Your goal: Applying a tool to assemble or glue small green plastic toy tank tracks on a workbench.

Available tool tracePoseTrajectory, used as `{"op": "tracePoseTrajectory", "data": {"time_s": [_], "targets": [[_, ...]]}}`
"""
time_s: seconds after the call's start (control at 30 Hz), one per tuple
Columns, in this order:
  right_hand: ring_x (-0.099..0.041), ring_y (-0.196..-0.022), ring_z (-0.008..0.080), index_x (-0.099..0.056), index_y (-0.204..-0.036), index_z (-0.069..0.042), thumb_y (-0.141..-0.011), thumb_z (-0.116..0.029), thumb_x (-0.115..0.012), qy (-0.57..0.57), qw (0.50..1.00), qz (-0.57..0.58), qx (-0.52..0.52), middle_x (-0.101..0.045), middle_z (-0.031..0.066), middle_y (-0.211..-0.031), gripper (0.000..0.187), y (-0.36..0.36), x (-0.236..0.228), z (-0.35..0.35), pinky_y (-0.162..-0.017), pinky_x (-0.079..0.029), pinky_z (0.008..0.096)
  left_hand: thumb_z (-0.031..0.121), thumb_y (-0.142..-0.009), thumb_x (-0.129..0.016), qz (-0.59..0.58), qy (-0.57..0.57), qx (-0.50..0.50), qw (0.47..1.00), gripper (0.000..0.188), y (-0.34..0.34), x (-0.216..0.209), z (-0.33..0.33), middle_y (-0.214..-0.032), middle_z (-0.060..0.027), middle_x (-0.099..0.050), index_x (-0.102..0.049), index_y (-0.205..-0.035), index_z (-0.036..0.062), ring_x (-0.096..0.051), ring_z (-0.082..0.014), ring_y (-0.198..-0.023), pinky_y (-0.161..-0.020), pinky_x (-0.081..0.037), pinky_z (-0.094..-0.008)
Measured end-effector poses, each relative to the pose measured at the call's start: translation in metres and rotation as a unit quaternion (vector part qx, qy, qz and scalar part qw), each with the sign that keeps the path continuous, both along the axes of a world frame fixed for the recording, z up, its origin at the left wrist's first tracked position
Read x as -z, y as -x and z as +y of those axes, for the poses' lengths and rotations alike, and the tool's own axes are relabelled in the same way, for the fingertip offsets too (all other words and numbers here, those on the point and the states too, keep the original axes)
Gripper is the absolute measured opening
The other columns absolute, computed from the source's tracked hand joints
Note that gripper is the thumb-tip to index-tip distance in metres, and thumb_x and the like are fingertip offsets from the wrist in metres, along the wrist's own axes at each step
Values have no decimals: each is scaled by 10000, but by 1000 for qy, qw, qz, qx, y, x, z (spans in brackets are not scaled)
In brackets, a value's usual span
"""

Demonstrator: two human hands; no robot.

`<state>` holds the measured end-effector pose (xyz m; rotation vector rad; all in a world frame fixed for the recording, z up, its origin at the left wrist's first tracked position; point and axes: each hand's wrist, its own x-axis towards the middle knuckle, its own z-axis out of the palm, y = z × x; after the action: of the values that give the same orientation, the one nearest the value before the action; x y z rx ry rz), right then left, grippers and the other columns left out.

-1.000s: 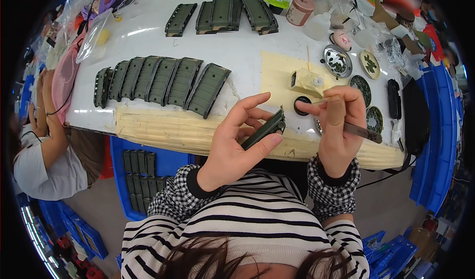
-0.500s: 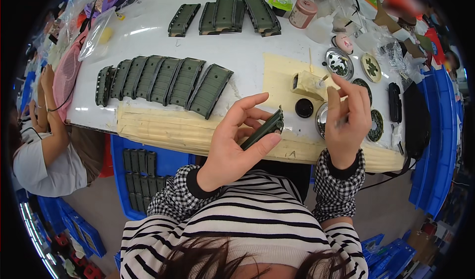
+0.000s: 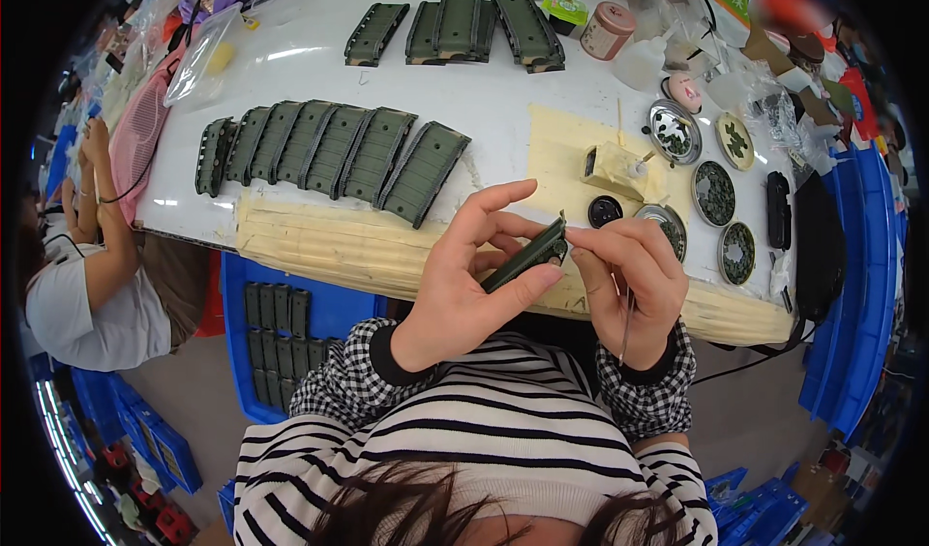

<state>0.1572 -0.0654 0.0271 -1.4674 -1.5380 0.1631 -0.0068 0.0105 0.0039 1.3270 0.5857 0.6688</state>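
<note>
A dark green, elongated plastic part is held tilted above the near edge of the white tabletop, clasped between thumb and half-curled fingers of the left hand. In the right hand a slim grey metal tool is held; its fingertips are drawn together at the part's upper end. Contact there cannot be told.

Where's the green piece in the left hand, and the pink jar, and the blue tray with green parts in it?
Green piece [image 3: 523, 258]: head view, on the middle of its long side.
Pink jar [image 3: 606, 35]: head view, on its side.
Blue tray [image 3: 341, 288]: head view, on its bare bottom.
</note>
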Motion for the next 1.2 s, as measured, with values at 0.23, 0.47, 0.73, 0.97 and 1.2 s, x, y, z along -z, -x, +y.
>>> {"op": "tracePoseTrajectory", "data": {"time_s": [0.23, 0.47, 0.73, 0.97, 1.2], "targets": [[-552, -610, 150, -708, -980, -41, -741, 52, -724, 2, 1000, 4, 29, -587, 69, -795, 258, 3, -1, -2, -500, -418, 248, 60, -867, -690, -30, 70, 35, 996, 618, -1, -2, 1, -1125, -83, -605, -363, -1391, 63, -561, -111, -936, -857, -484, -266], [-478, -730, 76, -614, -1029, 30, -926, -41, -574, -5, 976, 190, 102, -524, 45, -899, 131, -14, 3, -14, -664, -385, 200, 360, -1053, -293, -177, 300, 28, 937, 488, 14, -6, 25, -1260, -215, -548, -371, -1371, -2, -631, -254, -1009, -902, -524, -372], [-467, -710, 73, -630, -967, 29, -914, -16, -590, 28, 980, 184, 64, -548, 43, -845, 80, -26, 5, -27, -632, -357, 196, 50, -772, -743, 85, -331, -383, 858, 531, 94, -8, 121, -1076, -111, -615, -488, -1234, -10, -608, -170, -928, -755, -503, -266], [-442, -640, 82, -655, -923, 28, -875, 7, -631, 48, 987, 147, 51, -542, 37, -752, 58, -27, -1, -25, -590, -333, 200, 230, -761, -779, 451, -465, -365, 669, 479, 154, -1, 185, -995, -166, -662, -622, -1138, -19, -607, -278, -949, -849, -476, -361], [-457, -610, 101, -656, -920, 35, -998, -402, -408, 11, 983, 160, 91, -540, 64, -723, 508, -39, 3, -34, -594, -359, 237, 282, -838, -721, 393, -627, -296, 605, 441, 122, -10, 208, -989, -167, -687, -608, -1163, 7, -651, -274, -920, -811, -500, -351]]}}
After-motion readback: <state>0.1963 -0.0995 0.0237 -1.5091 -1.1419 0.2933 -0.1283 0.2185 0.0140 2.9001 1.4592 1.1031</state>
